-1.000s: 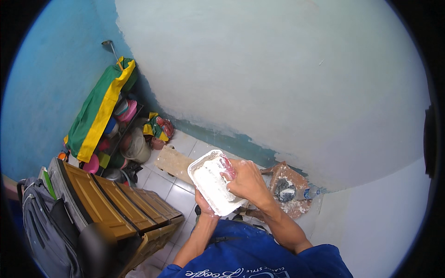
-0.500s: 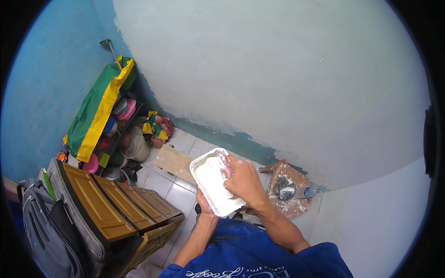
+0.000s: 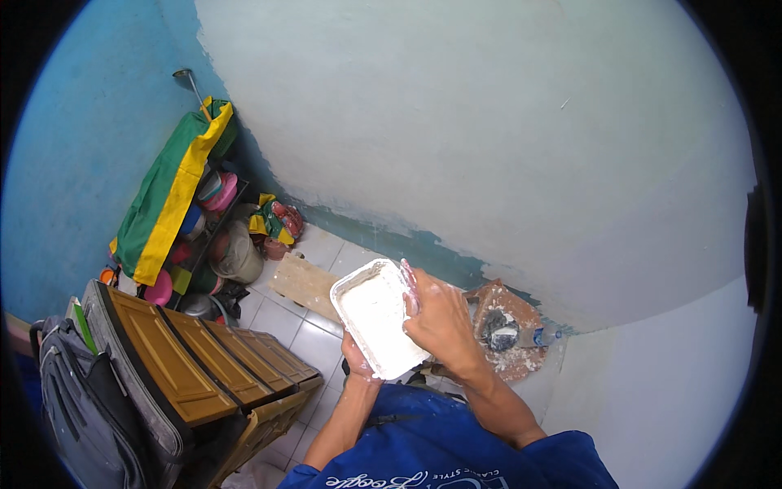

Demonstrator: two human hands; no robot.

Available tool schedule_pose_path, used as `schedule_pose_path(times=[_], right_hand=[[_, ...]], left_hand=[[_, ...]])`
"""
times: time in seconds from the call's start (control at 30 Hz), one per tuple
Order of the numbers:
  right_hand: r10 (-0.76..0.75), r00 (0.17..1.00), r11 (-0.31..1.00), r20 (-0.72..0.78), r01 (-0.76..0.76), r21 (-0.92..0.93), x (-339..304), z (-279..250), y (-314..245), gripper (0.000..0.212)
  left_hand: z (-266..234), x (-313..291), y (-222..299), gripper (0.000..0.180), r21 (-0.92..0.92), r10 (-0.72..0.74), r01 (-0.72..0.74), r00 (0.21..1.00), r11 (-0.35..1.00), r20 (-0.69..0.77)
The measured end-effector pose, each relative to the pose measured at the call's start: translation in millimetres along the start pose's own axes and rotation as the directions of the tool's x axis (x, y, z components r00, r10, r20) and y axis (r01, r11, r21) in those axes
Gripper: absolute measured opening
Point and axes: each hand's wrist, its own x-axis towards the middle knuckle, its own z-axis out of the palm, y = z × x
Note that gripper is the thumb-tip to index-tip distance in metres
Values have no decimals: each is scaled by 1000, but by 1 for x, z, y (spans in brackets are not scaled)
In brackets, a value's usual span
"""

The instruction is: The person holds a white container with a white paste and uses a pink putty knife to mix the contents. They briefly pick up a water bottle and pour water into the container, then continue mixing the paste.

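Note:
My left hand [image 3: 358, 359] grips the lower left side of a white rectangular plastic tub [image 3: 339, 292], tilted in front of my body. Inside lies smooth white paste [image 3: 379, 322]. At the tub's upper right rim is my right hand [image 3: 444, 318], its fingers closed on a small pink, white-smeared piece [image 3: 410, 287] whose kind I cannot make out. White smears mark both hands. The fingers of my left hand under the tub are hidden.
A partly coated wall [image 3: 489, 122] rises ahead. On the floor are a wooden board [image 3: 300, 285] and, at right, a reddish, white-spattered panel [image 3: 509, 367] with a clear bottle [image 3: 542, 336]. Left stand a wooden drawer cabinet [image 3: 175, 342], a grey backpack [image 3: 81, 399] and a cloth-covered rack [image 3: 175, 183].
My right hand has moved slightly right, bringing the pink piece from over the paste to the tub's right rim. The tub has shifted a little left; the left hand still holds it.

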Motion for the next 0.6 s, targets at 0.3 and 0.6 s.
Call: schedule_pose_path(times=[0.3,0.6], right_hand=[[-83,986,987,144,101,-121,-13,25,-3,31],[-32,989,994,143,17,108,-1,16,12,19]], left_hand=[[14,2,-4,62,4,14,-14,998,1000,-67],[16,4,2,62,30,46,-44,997,999,-63]])
